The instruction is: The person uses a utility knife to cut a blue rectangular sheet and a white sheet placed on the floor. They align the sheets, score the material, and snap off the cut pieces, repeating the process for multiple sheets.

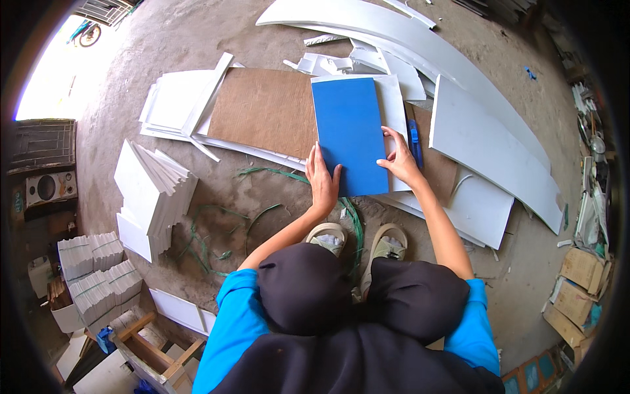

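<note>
A blue rectangular board [349, 131] lies in front of me, over a white sheet [387, 98] and next to a brown wooden board [262, 105]. My left hand [321, 180] grips its lower left edge, fingers along the side and thumb near the lower edge. At its right edge, my right hand [398, 159] holds on with the thumb over the top face. A blue tool that looks like a utility knife [414, 139] lies just right of my right hand. The undersides of my fingers are partly hidden.
Large white panels [485, 131] spread to the right and far side, with white offcuts [348, 60] among them. Stacks of white sheets [151, 190] stand at left, bundled ones [98, 276] behind. Green strapping [354, 223] lies by my feet. A wooden frame [157, 354] is at lower left.
</note>
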{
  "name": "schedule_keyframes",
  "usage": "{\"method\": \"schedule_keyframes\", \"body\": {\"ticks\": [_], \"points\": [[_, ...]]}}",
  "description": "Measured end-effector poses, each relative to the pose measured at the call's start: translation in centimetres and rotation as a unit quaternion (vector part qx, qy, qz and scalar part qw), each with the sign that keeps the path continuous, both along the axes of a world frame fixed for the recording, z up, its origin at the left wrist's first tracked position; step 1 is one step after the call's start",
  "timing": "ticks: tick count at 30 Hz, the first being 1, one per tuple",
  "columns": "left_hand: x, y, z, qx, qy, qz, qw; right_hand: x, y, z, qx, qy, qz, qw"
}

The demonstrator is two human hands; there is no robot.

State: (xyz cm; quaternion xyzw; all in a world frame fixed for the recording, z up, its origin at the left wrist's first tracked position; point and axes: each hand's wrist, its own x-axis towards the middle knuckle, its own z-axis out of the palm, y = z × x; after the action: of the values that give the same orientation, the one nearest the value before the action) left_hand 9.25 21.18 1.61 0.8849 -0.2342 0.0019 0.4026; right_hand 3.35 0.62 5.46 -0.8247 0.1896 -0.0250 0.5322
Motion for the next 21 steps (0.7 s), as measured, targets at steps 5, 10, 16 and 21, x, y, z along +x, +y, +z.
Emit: {"method": "schedule_keyframes", "body": {"ticks": [5, 10, 16, 21], "points": [[0.5, -0.5, 1.2, 0.089, -0.029, -0.014, 0.996, -0.2, -0.3, -0.9, -0.012, -0.020, -0.007, 1.000], [7.4, -5.2, 5.5, 0.155, -0.098, -0.148, 0.972, -1.0, -0.3, 0.5, -0.099, -0.049, -0.091, 0.990], [12.6, -12.3, 4.0, 0.132, -0.128, -0.160, 0.970, -3.3, -1.8, 1.8, -0.361, 0.077, -0.143, 0.918], [11.2, -14.2, 1.6, 0.139, -0.166, -0.130, 0.968, -3.1, -1.9, 0.2, -0.467, 0.112, -0.104, 0.871]]}}
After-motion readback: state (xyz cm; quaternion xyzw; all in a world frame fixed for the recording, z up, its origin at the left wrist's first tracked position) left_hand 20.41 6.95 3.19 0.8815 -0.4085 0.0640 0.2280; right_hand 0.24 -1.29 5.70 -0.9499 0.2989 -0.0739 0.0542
